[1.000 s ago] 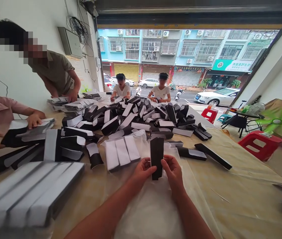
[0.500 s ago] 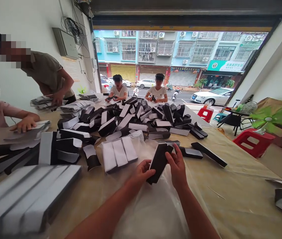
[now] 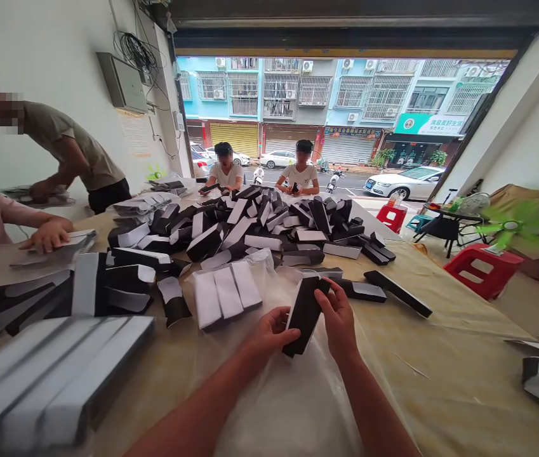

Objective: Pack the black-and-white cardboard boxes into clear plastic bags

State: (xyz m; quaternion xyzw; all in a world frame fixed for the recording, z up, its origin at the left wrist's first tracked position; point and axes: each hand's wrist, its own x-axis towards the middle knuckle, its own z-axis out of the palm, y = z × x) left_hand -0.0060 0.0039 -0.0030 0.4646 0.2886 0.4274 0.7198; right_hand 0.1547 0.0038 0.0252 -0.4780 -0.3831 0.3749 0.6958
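Between my hands, above the table, is a long black box [image 3: 305,314] with a white side, held tilted. My left hand [image 3: 273,330] grips its lower left edge, thumb lying across the black face. My right hand [image 3: 338,314] pinches the upper right end, thumb on the face and fingers behind it. Below my hands a clear plastic bag [image 3: 292,400] lies spread out. Just left of it, white boxes [image 3: 226,295] stand side by side in plastic wrap. Some of the held box's end is hidden by my right fingers.
A heap of black and white boxes [image 3: 259,222] fills the table's middle. Larger wrapped packs [image 3: 50,374] lie at front left. Co-workers sit at the far side; on the left one bends over and another rests a hand [image 3: 50,235] on a pack. A red stool [image 3: 483,266] carries a green fan.
The end of the held box by my right hand, where a flap stood raised, now looks flatter. The standing co-worker at left has moved a wrapped pack left, away from the table.
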